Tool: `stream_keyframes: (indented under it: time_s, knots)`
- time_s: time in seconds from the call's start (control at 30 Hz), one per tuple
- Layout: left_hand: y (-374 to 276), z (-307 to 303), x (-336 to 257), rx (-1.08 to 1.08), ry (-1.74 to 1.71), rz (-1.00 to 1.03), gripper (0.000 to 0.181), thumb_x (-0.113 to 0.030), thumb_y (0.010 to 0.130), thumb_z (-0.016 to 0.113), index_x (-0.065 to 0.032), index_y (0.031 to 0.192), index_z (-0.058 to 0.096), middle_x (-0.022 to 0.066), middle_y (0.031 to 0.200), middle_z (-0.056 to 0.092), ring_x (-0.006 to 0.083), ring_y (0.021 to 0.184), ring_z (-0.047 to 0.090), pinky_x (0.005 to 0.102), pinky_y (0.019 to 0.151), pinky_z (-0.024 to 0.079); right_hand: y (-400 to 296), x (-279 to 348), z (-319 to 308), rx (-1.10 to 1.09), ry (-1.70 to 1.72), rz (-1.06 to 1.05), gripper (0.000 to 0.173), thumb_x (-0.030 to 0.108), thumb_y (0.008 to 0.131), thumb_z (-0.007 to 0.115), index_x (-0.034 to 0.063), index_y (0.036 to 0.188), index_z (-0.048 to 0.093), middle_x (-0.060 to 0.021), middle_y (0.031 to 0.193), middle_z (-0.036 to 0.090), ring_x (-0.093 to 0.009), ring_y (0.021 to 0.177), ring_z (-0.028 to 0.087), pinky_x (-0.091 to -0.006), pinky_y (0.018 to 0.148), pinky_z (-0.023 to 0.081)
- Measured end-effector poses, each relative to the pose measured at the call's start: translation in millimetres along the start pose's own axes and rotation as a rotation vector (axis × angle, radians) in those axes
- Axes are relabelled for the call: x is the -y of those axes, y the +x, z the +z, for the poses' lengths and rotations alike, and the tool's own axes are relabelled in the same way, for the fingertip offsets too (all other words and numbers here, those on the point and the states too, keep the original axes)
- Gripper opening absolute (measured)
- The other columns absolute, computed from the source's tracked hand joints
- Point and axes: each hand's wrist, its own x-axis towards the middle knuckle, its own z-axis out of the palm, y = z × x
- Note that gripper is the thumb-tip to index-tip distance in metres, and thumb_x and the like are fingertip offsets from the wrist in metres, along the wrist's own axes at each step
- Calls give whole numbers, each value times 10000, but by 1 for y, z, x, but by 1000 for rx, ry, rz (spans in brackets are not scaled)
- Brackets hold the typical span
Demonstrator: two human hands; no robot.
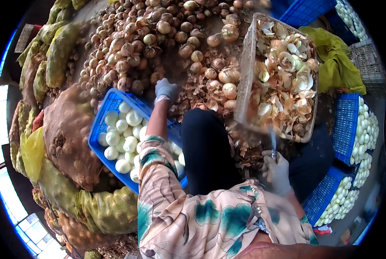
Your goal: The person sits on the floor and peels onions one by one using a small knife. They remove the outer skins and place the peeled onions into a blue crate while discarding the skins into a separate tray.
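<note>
My left hand [165, 89], in a pale glove, reaches past a blue plastic crate [99, 113] to the edge of the pile of unpeeled onions [125, 48]; its fingertips are hidden, so a hold on an onion cannot be told. Peeled white onions [128, 139] fill much of the crate under my left forearm. My right hand [277, 170], also gloved, is closed around a knife [273, 142], blade pointing up and away from me. Just beyond the knife stands a clear plastic bin [244, 81] filled with onion skins and cut pieces [286, 71].
Blue crates of peeled onions [345, 129] stand at the right, below yellow-green netting [338, 61]. Full mesh sacks [73, 136] line the left side. Loose skins [193, 94] cover the floor between the bin and my left hand. My knees are between the crate and the bin.
</note>
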Motion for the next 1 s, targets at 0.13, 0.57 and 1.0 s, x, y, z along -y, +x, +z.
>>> stream_keyframes:
  time_s: [0.13,0.57,1.0]
  knots:
    - [65,8,31,-57,76,-77,591,-434,839,699,-93,1308,583,214,1389,544,410,1281,544,512,1051,475,9,11,-10,-69,-24,-29,216,92,1000,603,-23,1182,617,-22,754,595,-73,541,546,-212,457,462]
    - [118,69,55,-105,-191,-111,699,-470,667,894,37,1109,705,245,1112,719,368,995,709,421,867,561,34,16,2,-69,111,64,257,80,1004,588,-42,1230,599,-19,837,598,-72,655,578,-208,518,495]
    - [-39,-6,-119,810,-1509,167,421,-207,1014,635,127,1267,594,183,1209,671,282,1089,679,410,932,582,17,27,-6,102,-29,-96,359,297,1019,651,0,1220,627,-4,684,614,-49,510,533,-214,472,415]
